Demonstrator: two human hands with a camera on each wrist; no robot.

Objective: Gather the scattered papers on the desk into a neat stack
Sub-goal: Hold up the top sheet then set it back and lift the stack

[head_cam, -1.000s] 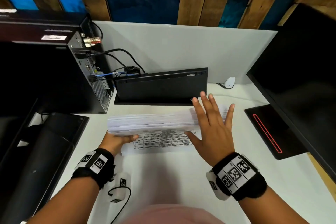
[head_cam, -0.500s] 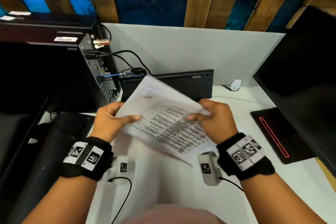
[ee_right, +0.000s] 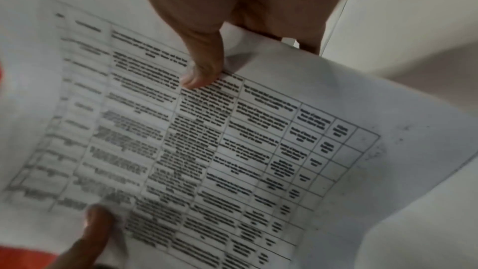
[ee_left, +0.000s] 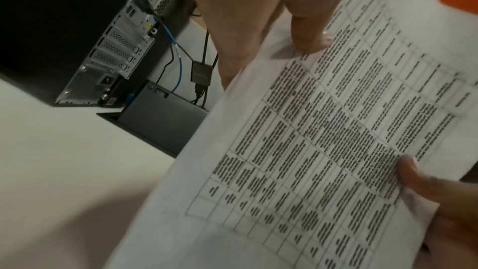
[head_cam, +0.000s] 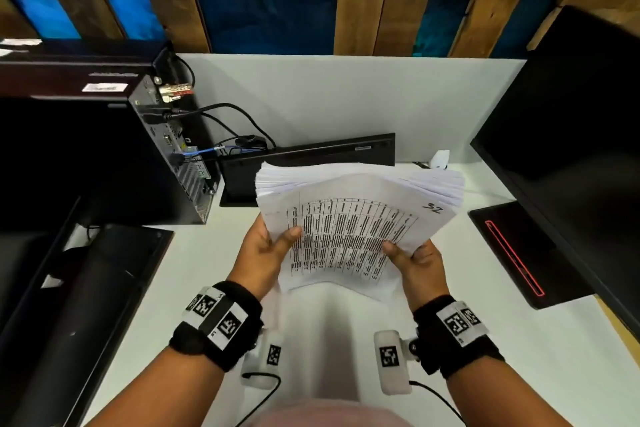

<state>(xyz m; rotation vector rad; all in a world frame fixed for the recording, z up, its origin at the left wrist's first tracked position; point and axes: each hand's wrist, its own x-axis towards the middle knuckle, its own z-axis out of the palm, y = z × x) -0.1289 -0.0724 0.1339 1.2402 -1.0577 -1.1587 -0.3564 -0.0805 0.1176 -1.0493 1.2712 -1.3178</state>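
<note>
- The left hand (head_cam: 265, 253) and the right hand (head_cam: 417, 262) both hold the papers (head_cam: 349, 236), each with the thumb pressed on the printed top sheet and the other fingers under the bundle.
- The papers are lifted above the desk (head_cam: 467, 357), over its middle and in front of the black keyboard (head_cam: 311, 158) at the back edge.
- The far edges are fanned out and uneven, so I judge the stack is not neat yet.
- Risk: the hold is only near the lower corners; if 1 thumb loosens, the loose sheets may slide out and scatter again.
- The fingers under the papers are hidden.
- The printed table is too blurred to read.
</note>
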